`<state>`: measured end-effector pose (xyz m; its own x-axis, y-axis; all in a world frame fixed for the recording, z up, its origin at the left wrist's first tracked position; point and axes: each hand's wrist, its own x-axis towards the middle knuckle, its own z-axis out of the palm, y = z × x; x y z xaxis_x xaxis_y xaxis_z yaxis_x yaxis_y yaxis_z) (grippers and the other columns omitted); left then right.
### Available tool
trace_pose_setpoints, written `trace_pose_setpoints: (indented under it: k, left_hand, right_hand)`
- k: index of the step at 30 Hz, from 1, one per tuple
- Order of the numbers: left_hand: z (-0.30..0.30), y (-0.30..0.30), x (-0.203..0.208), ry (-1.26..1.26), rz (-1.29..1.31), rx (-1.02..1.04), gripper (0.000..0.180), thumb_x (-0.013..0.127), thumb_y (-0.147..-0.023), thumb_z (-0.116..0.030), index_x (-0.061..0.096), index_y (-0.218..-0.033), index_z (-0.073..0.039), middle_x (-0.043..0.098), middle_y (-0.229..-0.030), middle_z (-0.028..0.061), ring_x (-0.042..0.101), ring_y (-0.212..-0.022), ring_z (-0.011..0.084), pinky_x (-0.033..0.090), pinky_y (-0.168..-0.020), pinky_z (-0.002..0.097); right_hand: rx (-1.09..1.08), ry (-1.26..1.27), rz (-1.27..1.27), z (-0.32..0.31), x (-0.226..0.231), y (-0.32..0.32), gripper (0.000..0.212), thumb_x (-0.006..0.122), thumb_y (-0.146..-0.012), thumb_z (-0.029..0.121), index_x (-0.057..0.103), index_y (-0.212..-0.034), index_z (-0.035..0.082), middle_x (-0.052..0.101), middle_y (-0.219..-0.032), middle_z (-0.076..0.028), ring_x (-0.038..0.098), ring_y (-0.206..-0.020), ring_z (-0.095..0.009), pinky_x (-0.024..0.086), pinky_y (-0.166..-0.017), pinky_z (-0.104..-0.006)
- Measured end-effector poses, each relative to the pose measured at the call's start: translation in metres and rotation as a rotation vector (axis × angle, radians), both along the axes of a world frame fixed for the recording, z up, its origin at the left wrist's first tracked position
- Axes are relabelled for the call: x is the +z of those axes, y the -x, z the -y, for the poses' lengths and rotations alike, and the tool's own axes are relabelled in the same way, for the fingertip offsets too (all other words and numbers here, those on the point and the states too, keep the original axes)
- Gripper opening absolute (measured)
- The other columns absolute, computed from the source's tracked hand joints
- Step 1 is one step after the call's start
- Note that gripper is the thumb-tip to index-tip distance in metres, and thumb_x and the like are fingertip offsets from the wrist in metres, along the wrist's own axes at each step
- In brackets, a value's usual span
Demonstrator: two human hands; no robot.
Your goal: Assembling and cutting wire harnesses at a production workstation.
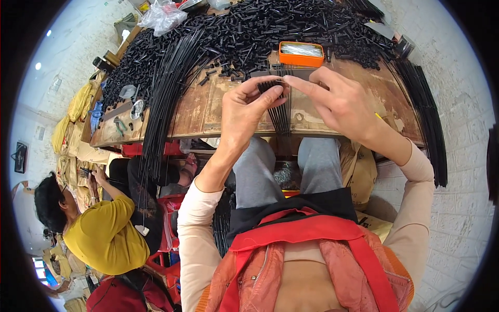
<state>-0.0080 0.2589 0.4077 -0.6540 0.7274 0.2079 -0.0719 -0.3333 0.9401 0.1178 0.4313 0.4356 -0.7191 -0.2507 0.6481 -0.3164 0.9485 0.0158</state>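
Observation:
My left hand point(247, 106) is closed around a small bundle of thin black rods point(279, 119), thumb pressed across them. Their dark ends point(266, 86) fan out between the thumb and fingers, and the rods slant down over the table's near edge. My right hand point(340, 101) reaches in from the right, its index finger stretched to the rod ends and the other fingers curled. A fine pale sliver shows at that fingertip, too small to name. Just beyond the hands stands an orange box point(301, 61) of thin silvery pins point(301, 50).
Black tubular parts point(249, 31) are heaped along the wooden table's point(208, 112) far side. Long black rods lie in bundles at left point(169, 88) and right point(423, 114). Pliers point(120, 125) rest at the left end. A person in a yellow top point(106, 234) sits at my left.

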Motion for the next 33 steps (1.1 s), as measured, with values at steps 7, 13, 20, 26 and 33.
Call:
trace_pose_setpoints:
  k: [7, 13, 20, 26, 33]
  left_hand:
    - [0.002, 0.002, 0.001, 0.006, 0.011, 0.009, 0.021, 0.063, -0.091, -0.001, 0.065, -0.111, 0.005, 0.07, -0.1, 0.0118, 0.068, -0.092, 0.0158, 0.058, -0.084, 0.0288]
    - [0.002, 0.003, 0.0, -0.001, 0.014, 0.007, 0.021, 0.064, -0.091, 0.0, 0.066, -0.111, 0.004, 0.07, -0.1, 0.0117, 0.068, -0.092, 0.0156, 0.059, -0.083, 0.0285]
    - [0.004, 0.001, 0.004, 0.032, -0.019, -0.038, 0.021, 0.062, -0.092, -0.002, 0.066, -0.111, 0.006, 0.07, -0.1, 0.0152, 0.069, -0.094, 0.0192, 0.059, -0.086, 0.0321]
    - [0.005, 0.003, -0.001, 0.002, 0.068, -0.044, 0.023, 0.064, -0.089, 0.002, 0.066, -0.112, 0.007, 0.07, -0.101, 0.0146, 0.068, -0.095, 0.0182, 0.058, -0.085, 0.0288]
    - [0.005, 0.002, 0.001, 0.027, -0.004, -0.067, 0.025, 0.062, -0.091, 0.0, 0.063, -0.115, 0.007, 0.069, -0.105, 0.018, 0.068, -0.098, 0.0232, 0.058, -0.088, 0.0335]
  right_hand:
    - [-0.039, 0.033, 0.09, 0.005, -0.002, -0.003, 0.062, 0.06, -0.077, -0.002, 0.054, -0.136, 0.014, 0.053, -0.088, -0.009, 0.057, -0.075, -0.026, 0.05, -0.064, -0.0371]
    - [-0.017, 0.012, 0.089, 0.0, -0.002, -0.001, 0.063, 0.059, -0.074, -0.004, 0.054, -0.135, 0.012, 0.053, -0.09, -0.01, 0.058, -0.078, -0.026, 0.05, -0.066, -0.0372]
    - [0.089, -0.223, -0.097, -0.01, 0.02, 0.005, 0.044, 0.064, -0.071, -0.001, 0.064, -0.115, 0.003, 0.058, -0.089, -0.009, 0.06, -0.077, -0.025, 0.051, -0.065, -0.035]
    - [0.208, -0.138, -0.114, -0.009, 0.018, 0.019, 0.037, 0.066, -0.071, 0.0, 0.065, -0.107, 0.002, 0.061, -0.09, -0.01, 0.062, -0.077, -0.025, 0.051, -0.064, -0.0346]
    - [0.088, -0.1, -0.055, -0.018, 0.016, 0.0, 0.033, 0.067, -0.072, -0.002, 0.066, -0.105, 0.001, 0.061, -0.091, -0.01, 0.061, -0.081, -0.025, 0.05, -0.067, -0.0347]
